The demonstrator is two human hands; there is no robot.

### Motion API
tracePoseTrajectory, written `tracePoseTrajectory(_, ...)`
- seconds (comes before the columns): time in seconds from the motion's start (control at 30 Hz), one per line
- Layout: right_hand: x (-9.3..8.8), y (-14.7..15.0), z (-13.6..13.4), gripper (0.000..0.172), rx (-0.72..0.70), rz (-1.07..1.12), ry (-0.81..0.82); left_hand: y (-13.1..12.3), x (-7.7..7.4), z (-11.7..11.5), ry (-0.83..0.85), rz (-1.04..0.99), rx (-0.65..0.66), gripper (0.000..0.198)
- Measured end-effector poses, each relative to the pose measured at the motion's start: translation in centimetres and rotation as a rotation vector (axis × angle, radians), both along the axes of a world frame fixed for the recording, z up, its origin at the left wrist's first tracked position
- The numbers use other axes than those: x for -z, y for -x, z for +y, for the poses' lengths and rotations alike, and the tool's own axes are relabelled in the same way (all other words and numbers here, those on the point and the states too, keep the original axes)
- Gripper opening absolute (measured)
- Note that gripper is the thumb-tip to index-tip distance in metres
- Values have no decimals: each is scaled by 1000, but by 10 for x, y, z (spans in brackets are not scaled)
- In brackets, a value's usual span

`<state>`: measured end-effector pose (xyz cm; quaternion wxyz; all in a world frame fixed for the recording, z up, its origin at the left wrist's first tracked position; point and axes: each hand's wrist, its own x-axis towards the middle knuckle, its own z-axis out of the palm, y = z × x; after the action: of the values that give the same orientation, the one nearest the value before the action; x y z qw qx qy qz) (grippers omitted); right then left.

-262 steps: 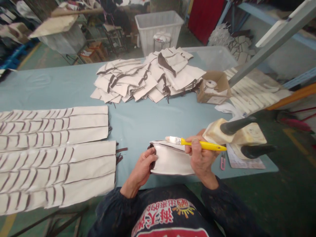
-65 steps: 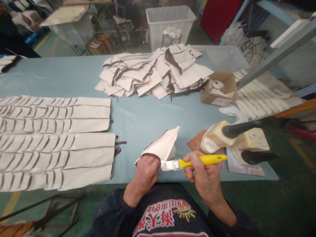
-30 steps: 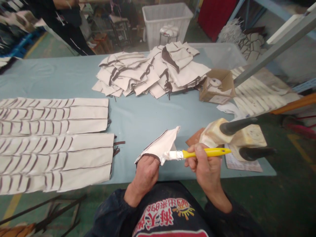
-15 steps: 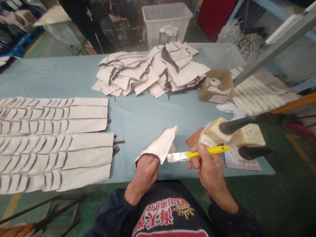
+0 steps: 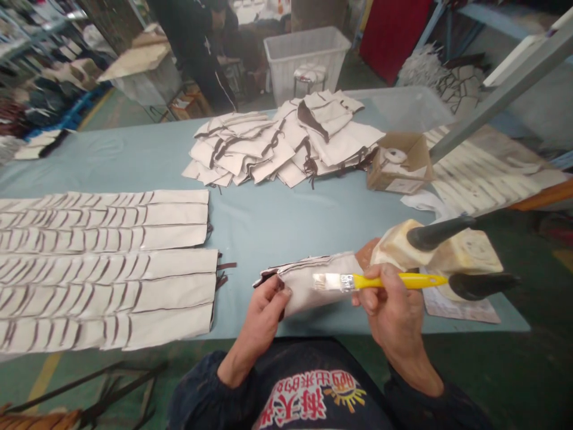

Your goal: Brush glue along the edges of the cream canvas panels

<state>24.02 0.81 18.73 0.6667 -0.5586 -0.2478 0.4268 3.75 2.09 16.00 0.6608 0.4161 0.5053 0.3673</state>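
Observation:
My left hand (image 5: 262,324) grips the left end of a cream piece of material (image 5: 316,291), which has a dark brown edge binding. My right hand (image 5: 396,304) holds a paintbrush (image 5: 380,282) with a yellow handle. Its whitened bristles lie over the piece, and I cannot tell whether they touch it. The piece's right end passes under a pale wooden block (image 5: 436,251) with black rods, close to my right hand.
A blue-covered table (image 5: 250,224) carries long rows of striped cream strips (image 5: 105,269) on the left and a heap of trimmed pieces (image 5: 280,143) behind. A cardboard box (image 5: 400,164) holds a tape roll. A person (image 5: 197,48) stands beyond, near a white crate (image 5: 307,65).
The cream piece has swung from pointing up to lying flat toward the right. The brush has moved right and now lies level over it. My view has shifted, showing more of the standing person.

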Motion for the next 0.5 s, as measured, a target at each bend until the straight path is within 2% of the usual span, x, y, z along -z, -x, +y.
tracePoseTrajectory(0.13,2,13,0,36,-54,6,20,-2,-2,-4,72,-99,-29,35)
tracePoseTrajectory(0.37,11,38,-2,45,-152,65,94,-9,-11,-9,23,-6,-13,30)
tracePoseTrajectory(0.5,12,33,-5,40,-84,127,100,-8,-11,-11,-4,9,-18,27)
